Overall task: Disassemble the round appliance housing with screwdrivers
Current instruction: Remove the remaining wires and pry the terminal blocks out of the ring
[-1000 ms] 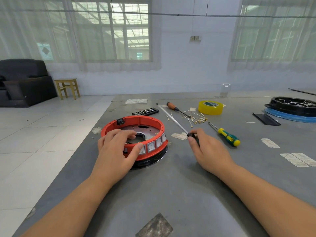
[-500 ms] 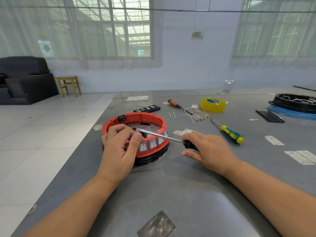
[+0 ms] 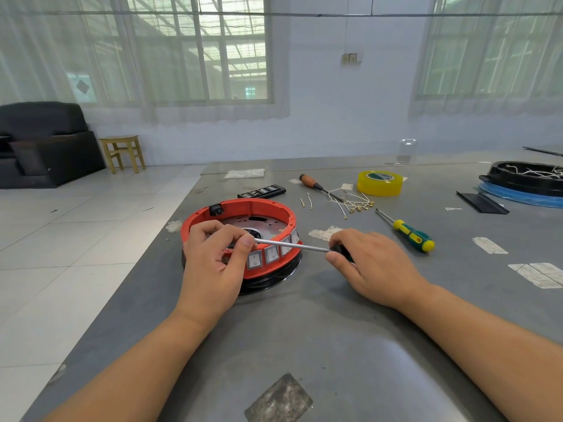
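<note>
Compared with one second ago, the long screwdriver (image 3: 292,245) no longer lies on the table pointing away from the person; it is now raised and turned across the red round housing (image 3: 243,239). Half a second ago it was already in nearly this position, with little difference since. The right hand (image 3: 371,263) has its fingers curled round the dark handle, gripping it just right of the housing. The left hand (image 3: 213,257) sits over the near left part of the housing rim, thumb and fingertips pinched on the tip end of the shaft. The shaft's long axis runs nearly level, left to right, with the tip to the left and slightly higher, the handle to the right; it crosses above the row of rocker switches (image 3: 271,254) on the housing's front wall. The housing stands on a black base on the grey table (image 3: 335,345), near the table's left edge. Further back lie a green-and-yellow screwdriver (image 3: 408,233), a wooden-handled screwdriver (image 3: 313,183), a yellow tape roll (image 3: 379,183), loose white wires (image 3: 350,202) and a black bit case (image 3: 261,191).
</note>
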